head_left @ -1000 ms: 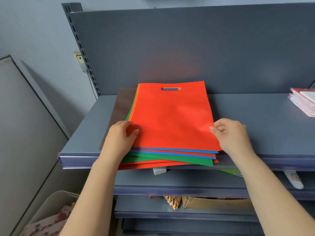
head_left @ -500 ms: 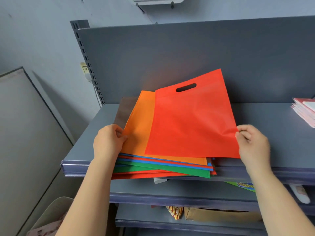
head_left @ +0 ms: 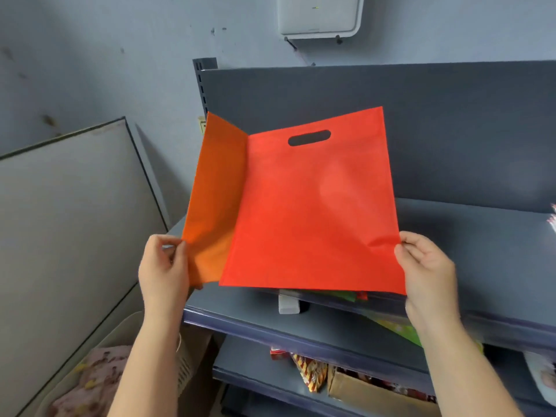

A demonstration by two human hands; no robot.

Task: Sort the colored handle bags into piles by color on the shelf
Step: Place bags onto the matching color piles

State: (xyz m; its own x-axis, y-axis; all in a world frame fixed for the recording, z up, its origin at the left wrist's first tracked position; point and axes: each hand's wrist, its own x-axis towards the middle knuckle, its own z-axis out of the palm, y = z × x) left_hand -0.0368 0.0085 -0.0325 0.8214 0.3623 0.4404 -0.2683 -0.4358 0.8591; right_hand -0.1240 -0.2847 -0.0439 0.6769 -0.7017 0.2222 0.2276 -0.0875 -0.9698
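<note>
Grey metal shelving [head_left: 469, 236] fills the corner of this room, and above its top shelf a flat red non-woven bag with a die-cut handle slot [head_left: 313, 212] is held up in the air. The right hand [head_left: 427, 266] pinches its lower right corner. Behind it, a flat orange bag [head_left: 216, 191] is pinched at its lower left edge by the left hand [head_left: 164, 269]. Thin corner pinches could let either sheet slip or sag. The raised bags hide the remaining stack; only green and red slivers [head_left: 349, 294] peek beneath.
</note>
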